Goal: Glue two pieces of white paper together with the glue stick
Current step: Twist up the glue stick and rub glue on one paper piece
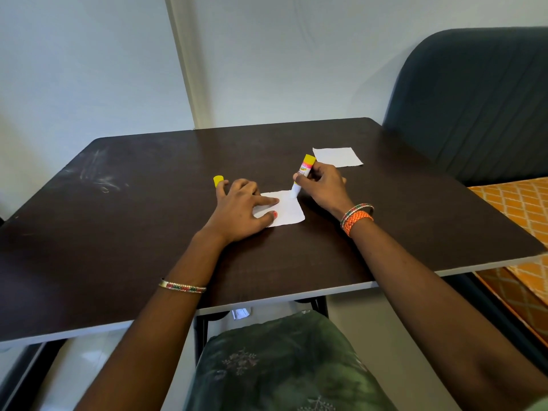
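Two hands on near paper [284,210], left hand [240,210] flat pressing it, right hand [321,188] gripping glue stick [301,179]

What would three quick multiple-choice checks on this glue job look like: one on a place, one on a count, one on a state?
1. Where is the yellow cap?
A. On the glue stick
B. On the table beside the left hand's fingertips
C. On the far paper

2. How many white paper pieces lie on the table?
A. One
B. Two
C. Three

3. What is the glue stick doing?
A. Lying capped
B. Held in the air
C. Tip pressed on the near paper

Answers: 1 B, the cap stands by the left hand. 2 B, near paper and far paper. 3 C, the right hand grips it, tip down on the sheet.
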